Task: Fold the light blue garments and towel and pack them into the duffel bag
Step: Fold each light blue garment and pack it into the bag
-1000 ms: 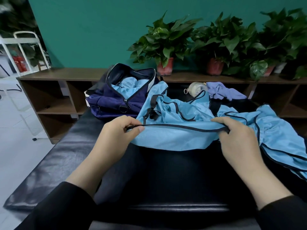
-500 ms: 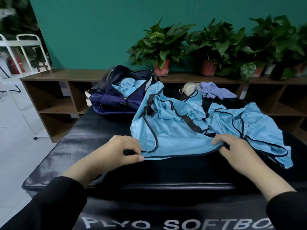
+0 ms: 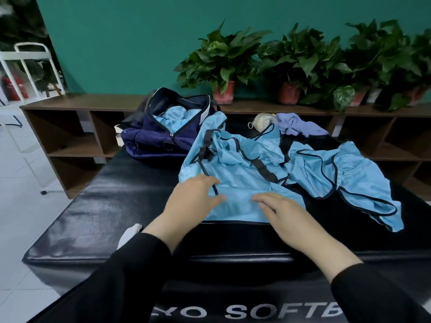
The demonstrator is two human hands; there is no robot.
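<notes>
Black mat [image 3: 98, 206]: duffel bag [image 3: 154, 141] unzipped, blue garment [image 3: 173, 114] inside; left hand [image 3: 193, 197], right hand [image 3: 286, 215] flat on vest [image 3: 235, 164].

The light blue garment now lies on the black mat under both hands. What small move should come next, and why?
Probably smooth it outward: both the left hand and right hand rest flat on the near garment, whose upper part is still wrinkled. A flat panel folds more neatly.

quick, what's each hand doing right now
Left hand: open, fingers lying flat on the light blue black-trimmed garment.
Right hand: open, fingers flat on the same garment.
</notes>
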